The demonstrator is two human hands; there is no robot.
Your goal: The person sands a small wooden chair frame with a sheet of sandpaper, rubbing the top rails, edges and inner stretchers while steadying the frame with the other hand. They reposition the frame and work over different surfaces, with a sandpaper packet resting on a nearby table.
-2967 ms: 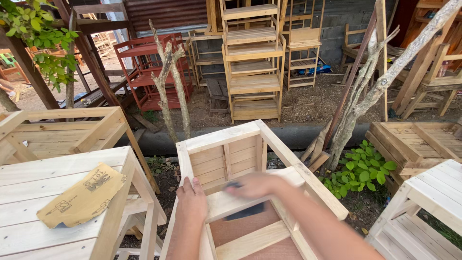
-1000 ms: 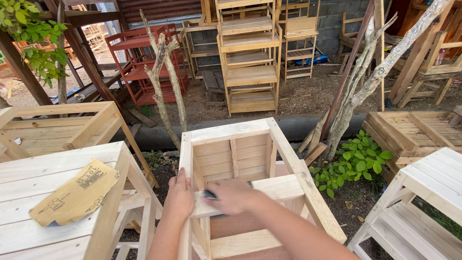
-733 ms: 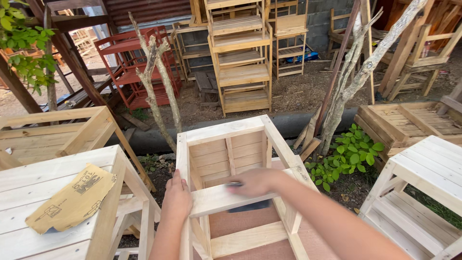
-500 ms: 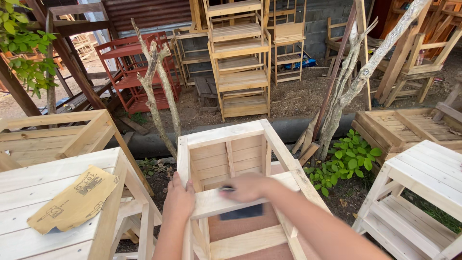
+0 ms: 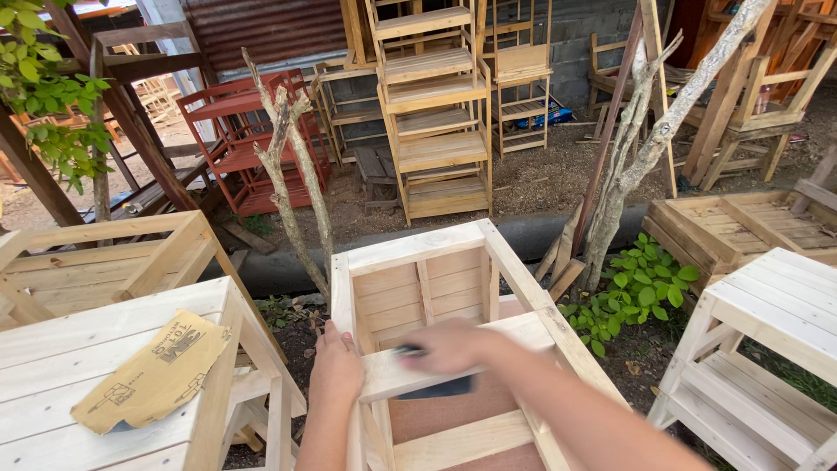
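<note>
At the lower centre of the frame the left hand [image 5: 336, 371] clamps its fingers over the pale wooden frame's [image 5: 418, 249] side rail to steady it, while the right hand [image 5: 449, 347] presses closed fingers onto a dark sanding sheet [image 5: 433, 386] lying flat on the crossbar [image 5: 523, 331]

Soft, even daylight, faint shadows; sharp overall, only the right hand [image 5: 449, 346] motion-blurred.
</note>
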